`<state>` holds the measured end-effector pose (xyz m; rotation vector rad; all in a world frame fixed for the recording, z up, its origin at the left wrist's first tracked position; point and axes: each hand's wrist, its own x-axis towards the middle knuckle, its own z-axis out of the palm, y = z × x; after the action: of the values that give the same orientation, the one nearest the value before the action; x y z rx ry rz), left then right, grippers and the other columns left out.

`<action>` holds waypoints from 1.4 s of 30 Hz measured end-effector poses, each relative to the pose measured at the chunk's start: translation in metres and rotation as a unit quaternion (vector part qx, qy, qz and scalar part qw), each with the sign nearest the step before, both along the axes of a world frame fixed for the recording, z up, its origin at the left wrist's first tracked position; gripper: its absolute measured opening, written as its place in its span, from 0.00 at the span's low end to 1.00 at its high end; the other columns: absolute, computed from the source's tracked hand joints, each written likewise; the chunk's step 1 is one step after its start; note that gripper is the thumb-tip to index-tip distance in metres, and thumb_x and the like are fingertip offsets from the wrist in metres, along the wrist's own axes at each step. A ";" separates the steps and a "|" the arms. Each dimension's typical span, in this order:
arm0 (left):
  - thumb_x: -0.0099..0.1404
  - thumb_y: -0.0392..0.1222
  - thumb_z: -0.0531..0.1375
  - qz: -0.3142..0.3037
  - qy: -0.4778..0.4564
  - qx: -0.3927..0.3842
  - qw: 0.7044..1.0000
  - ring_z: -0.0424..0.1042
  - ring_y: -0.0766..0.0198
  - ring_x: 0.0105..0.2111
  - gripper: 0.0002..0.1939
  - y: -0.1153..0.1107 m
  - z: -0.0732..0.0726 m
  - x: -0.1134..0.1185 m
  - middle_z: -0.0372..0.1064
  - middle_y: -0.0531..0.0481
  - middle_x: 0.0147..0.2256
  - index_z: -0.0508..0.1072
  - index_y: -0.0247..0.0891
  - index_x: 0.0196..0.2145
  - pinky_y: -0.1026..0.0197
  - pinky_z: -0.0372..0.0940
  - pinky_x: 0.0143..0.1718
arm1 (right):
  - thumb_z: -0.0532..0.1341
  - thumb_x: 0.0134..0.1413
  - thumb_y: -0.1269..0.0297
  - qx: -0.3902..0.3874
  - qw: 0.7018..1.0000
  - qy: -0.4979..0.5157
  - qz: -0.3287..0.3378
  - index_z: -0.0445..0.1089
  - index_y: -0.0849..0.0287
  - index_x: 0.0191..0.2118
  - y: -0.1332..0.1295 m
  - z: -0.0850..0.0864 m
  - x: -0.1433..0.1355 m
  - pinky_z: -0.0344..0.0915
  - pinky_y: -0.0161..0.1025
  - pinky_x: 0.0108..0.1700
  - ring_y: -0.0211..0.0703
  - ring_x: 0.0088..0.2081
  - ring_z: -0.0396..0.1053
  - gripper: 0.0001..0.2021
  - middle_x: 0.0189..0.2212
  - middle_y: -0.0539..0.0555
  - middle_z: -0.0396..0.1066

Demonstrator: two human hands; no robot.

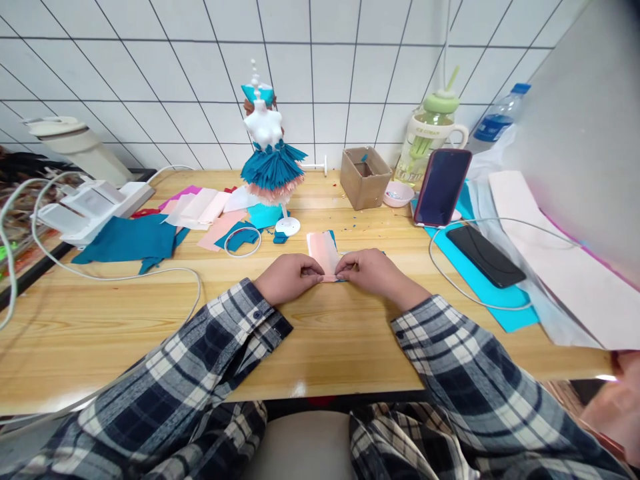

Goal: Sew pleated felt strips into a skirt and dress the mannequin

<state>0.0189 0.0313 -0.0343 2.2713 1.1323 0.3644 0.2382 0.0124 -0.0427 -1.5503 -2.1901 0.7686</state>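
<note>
A small layered stack of crepe paper (324, 251), pale pink on top with white and teal edges showing, lies on the wooden table in front of me. Its near edge is folded over into a narrow strip. My left hand (290, 277) pinches the left end of that fold between thumb and fingers. At the right end, my right hand (374, 272) pinches it the same way. Behind the stack stands a white mini dress form (265, 128) wearing a pleated teal and pink paper skirt (273, 168) and a bright blue piece at its neck.
Teal paper sheets (125, 241), a white ring (243, 253) and a power strip (95, 213) lie left. At the back are a cardboard box (366, 179), pink dish (399, 194) and green-lidded cup (427, 137). Rightward, a phone stands upright (443, 187); another phone (485, 255) lies near a cable.
</note>
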 end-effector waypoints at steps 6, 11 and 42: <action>0.60 0.43 0.60 0.034 0.016 -0.021 0.999 0.71 0.63 0.30 0.08 0.000 0.000 0.003 0.74 0.52 0.30 0.77 0.38 0.33 0.63 0.62 0.31 | 0.62 0.54 0.66 0.029 0.999 -0.042 0.001 0.79 0.49 0.34 0.000 0.001 -0.003 0.58 0.33 0.34 0.38 0.35 0.71 0.07 0.32 0.47 0.77; 0.58 0.39 0.61 0.016 0.055 0.110 0.992 0.70 0.58 0.37 0.06 0.002 -0.004 0.008 0.73 0.47 0.33 0.78 0.38 0.32 0.58 0.62 0.41 | 0.64 0.52 0.66 0.057 0.997 -0.048 0.004 0.78 0.53 0.32 0.001 0.000 -0.004 0.58 0.34 0.35 0.38 0.34 0.69 0.04 0.32 0.50 0.73; 0.64 0.46 0.60 -0.056 0.061 0.216 0.973 0.70 0.56 0.40 0.10 0.011 -0.007 0.001 0.75 0.46 0.37 0.76 0.39 0.37 0.54 0.59 0.42 | 0.59 0.58 0.65 0.116 0.990 -0.070 0.046 0.78 0.52 0.41 -0.001 0.000 0.000 0.58 0.35 0.34 0.39 0.34 0.70 0.10 0.36 0.50 0.77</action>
<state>0.0195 0.0423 -0.0413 2.7581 1.0569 0.4675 0.2377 0.0111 -0.0423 -1.4346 -2.3679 0.4212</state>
